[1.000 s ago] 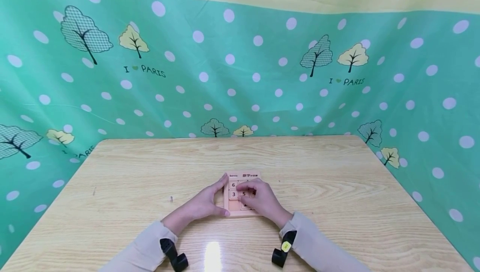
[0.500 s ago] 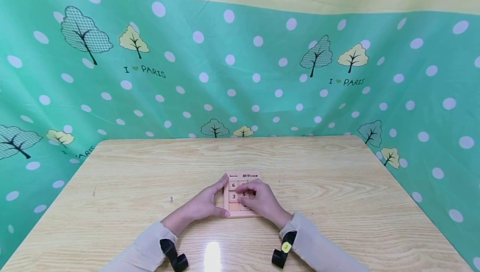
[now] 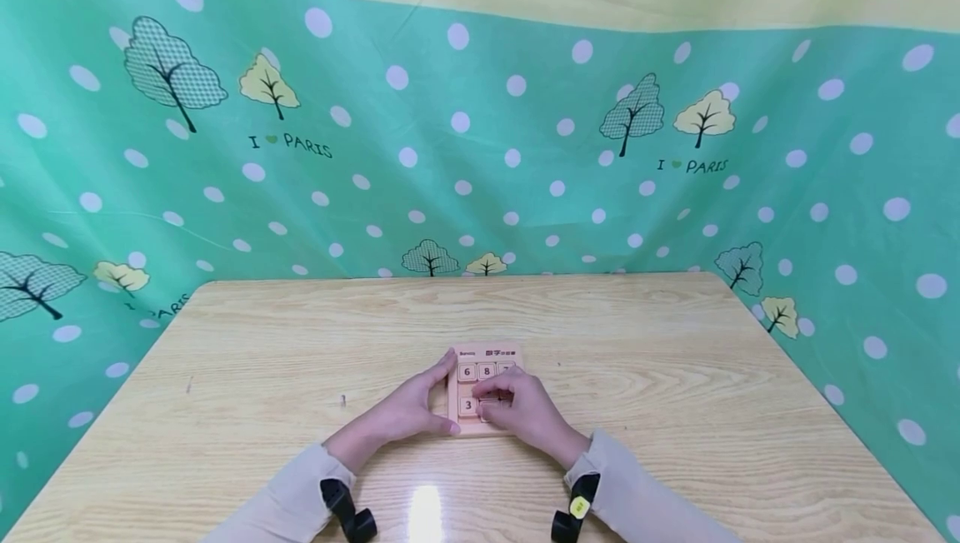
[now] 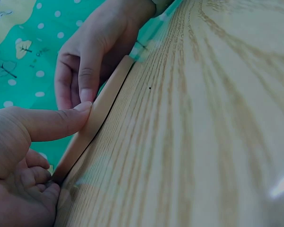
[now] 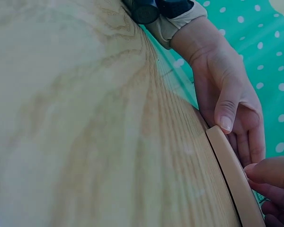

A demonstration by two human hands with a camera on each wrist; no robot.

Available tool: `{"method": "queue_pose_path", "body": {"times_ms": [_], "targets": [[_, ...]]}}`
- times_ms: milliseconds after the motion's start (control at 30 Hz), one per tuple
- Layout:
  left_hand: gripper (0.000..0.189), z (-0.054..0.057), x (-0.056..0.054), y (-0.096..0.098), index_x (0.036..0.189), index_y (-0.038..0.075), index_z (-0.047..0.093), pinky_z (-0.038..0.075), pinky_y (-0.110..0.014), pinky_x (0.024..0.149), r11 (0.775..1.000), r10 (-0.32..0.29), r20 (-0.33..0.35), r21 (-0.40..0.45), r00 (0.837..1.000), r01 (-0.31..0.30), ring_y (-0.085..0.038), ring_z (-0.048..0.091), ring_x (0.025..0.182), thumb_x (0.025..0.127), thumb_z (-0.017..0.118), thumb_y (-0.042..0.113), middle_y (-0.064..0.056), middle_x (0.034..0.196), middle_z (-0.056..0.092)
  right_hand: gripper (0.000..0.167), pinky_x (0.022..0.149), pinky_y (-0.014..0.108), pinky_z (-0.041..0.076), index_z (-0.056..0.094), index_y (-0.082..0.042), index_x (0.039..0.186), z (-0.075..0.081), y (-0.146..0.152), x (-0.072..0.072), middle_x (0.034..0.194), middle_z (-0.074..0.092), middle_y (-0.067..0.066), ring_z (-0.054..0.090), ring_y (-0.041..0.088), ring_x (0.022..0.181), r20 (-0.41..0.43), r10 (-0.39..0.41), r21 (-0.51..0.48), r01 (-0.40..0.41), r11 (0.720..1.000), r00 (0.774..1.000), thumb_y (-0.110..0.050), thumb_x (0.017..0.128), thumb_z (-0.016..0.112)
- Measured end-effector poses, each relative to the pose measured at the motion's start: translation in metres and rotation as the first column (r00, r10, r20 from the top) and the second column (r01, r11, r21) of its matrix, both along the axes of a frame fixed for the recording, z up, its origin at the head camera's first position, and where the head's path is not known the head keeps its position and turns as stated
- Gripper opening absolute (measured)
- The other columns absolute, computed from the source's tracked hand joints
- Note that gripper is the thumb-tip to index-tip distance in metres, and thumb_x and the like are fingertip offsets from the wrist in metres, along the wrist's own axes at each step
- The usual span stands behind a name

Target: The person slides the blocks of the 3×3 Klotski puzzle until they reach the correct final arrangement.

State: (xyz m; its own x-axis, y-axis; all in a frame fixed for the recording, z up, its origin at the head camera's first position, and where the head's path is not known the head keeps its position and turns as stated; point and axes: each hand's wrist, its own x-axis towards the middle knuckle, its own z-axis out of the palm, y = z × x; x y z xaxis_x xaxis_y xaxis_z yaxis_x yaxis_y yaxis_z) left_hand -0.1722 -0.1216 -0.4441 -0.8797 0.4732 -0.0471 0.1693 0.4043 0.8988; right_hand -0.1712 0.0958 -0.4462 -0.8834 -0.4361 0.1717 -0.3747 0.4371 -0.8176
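A number sliding puzzle [image 3: 452,393] in a pale wooden frame lies flat on the table. My left hand [image 3: 408,406] grips its left side in the head view, fingers at the far corner and thumb at the near corner. Bent over the tiles is my right hand [image 3: 528,410], with index finger and thumb apart and their tips close beside the 3 tile [image 3: 468,406]. The 6 tile [image 3: 467,371] and 8 tile [image 3: 487,371] show in the top row. A gap separates the 6 from the 3. My right hand hides most other tiles.
The wood-grain table [image 3: 300,335] extends around the puzzle on all sides. Behind it hangs a green dotted cloth [image 3: 450,151] with printed trees. Black wrist cameras sit at both sleeves, and a bright light reflection [image 3: 425,510] lies near the front.
The 3 tile has slid toward me, from the middle row to the bottom of the left column. My right hand has shifted slightly nearer; my left hand stays in place.
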Motion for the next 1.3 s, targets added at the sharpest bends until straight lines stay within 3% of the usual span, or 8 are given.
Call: {"method": "queue_pose_path", "body": {"times_ms": [600,1067,1300], "targets": [[0.103,0.001,0.001,0.0,0.149,0.001,0.018,0.006,-0.045,0.116,1.0,0.002,-0.005,0.023,1.0,-0.002,-0.029,0.006,0.144,0.068,0.081,0.009,-0.012,0.157,0.01,0.016,0.075,0.022,0.047,0.073,-0.011,0.096,0.003,0.001,0.002,0.093,0.062,-0.004,0.054,0.015,0.087,-0.002,0.025,-0.012,-0.025,1.0,1.0,-0.014,0.08,0.073],[0.104,0.002,0.0,0.001,0.149,0.002,0.016,0.008,-0.045,0.116,0.999,0.0,-0.016,-0.035,1.0,-0.001,-0.029,0.008,0.144,0.069,0.081,0.013,-0.011,0.157,0.009,0.02,0.085,0.031,0.051,0.071,-0.008,0.103,0.004,0.0,-0.023,0.1,0.068,-0.001,0.06,0.017,0.096,-0.025,0.015,-0.081,-0.017,0.997,1.0,-0.01,0.083,0.069],[0.105,0.002,-0.001,0.001,0.149,0.002,0.016,0.009,-0.046,0.116,0.999,0.002,-0.017,-0.037,1.0,-0.002,-0.029,0.009,0.144,0.068,0.081,0.013,-0.011,0.157,0.009,0.02,0.088,0.034,0.05,0.071,-0.011,0.102,0.002,-0.003,-0.036,0.102,0.067,-0.001,0.06,0.016,0.098,-0.024,-0.049,-0.079,0.047,0.996,0.999,-0.012,0.082,0.072]]}}
